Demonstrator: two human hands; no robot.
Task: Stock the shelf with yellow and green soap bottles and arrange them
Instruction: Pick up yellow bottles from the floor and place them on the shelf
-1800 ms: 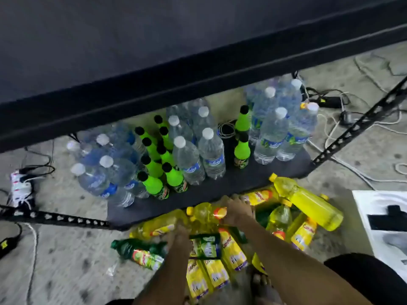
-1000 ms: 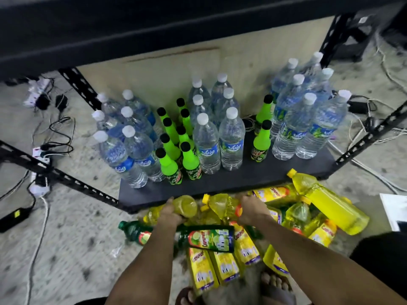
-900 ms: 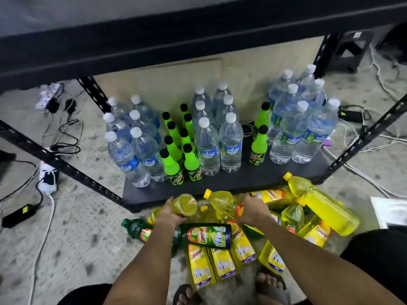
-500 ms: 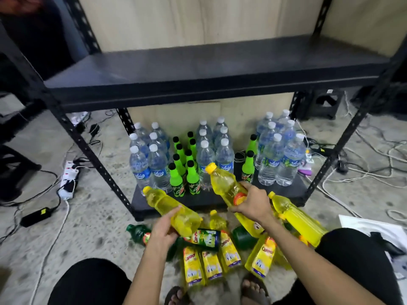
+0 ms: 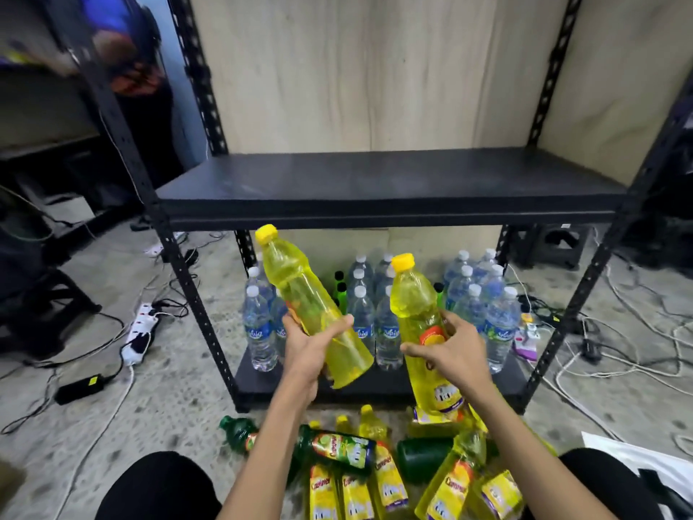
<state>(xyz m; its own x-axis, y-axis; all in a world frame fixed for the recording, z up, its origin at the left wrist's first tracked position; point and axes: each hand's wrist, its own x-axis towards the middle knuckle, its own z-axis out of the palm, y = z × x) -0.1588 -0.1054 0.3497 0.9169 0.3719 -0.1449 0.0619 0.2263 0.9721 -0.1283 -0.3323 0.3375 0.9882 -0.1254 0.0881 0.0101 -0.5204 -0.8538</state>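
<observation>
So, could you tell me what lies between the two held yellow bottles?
Nothing: in the head view the gap between left bottle and right bottle is bare; water bottles stand behind.

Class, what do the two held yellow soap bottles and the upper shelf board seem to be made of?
Left yellow bottle and right yellow bottle: probably glossy see-through plastic; light passes through. Shelf board: matte black, metal or coated board, cannot tell.

bare middle shelf [image 5: 390, 183], water bottles [image 5: 498, 324] crowding below
</observation>
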